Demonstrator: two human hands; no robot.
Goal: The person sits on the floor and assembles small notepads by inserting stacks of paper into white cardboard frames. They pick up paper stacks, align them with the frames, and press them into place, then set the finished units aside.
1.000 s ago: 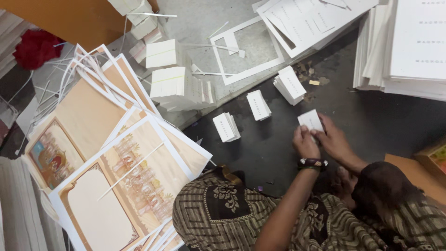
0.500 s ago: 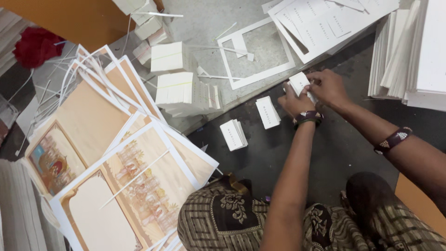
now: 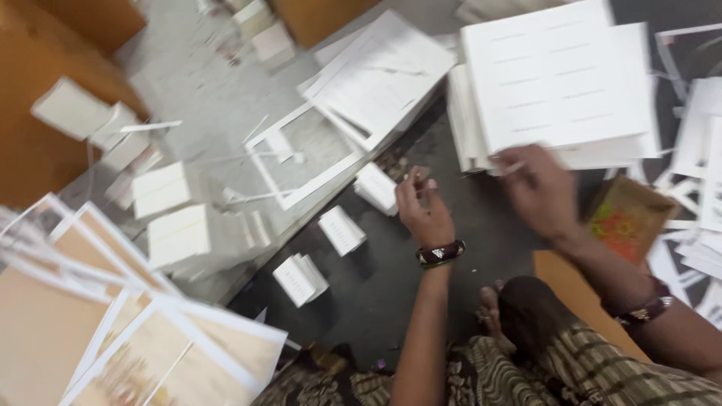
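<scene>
While the frame is motion-blurred, most of the layout reads fine, left to right.

far left: printed sheets (image 3: pixel 113 338) with white borders, fanned and overlapping in the lower left of the frame; thin card, likely floppy.
upper left: small white blocks (image 3: pixel 169 214) on a grey surface, loose paper strips around them.
centre left: three small card packs in a diagonal row on the dark floor; lowest pack (image 3: pixel 299 278), middle pack (image 3: pixel 341 229), top pack (image 3: pixel 376 186).
card packs, handling: light, stiff as a bundle, but loose cards probably slide apart; best pinched across the short edges, thumb on one face, fingers on the other.
above the packs: empty white frame offcut (image 3: pixel 304 162), flimsy, tears easily.
left hand (image 3: pixel 425 210): centre of frame, just right of the top pack, fingers curled up; something small seems pinched at the fingertips, too blurred to name, so grip cannot be told.
wrist: dark bangle (image 3: pixel 441 253).
right hand (image 3: pixel 538 192): right of centre, blurred, fingertips at the lower edge of the big white sheet stack (image 3: pixel 556 75); whether it grips a sheet cannot be told.
sheet stack, handling: heavy as a whole; single sheets light and bendy, lift by a corner.
far right: small colourful printed box (image 3: pixel 628 218) beside the forearm, more white offcuts beyond.
</scene>
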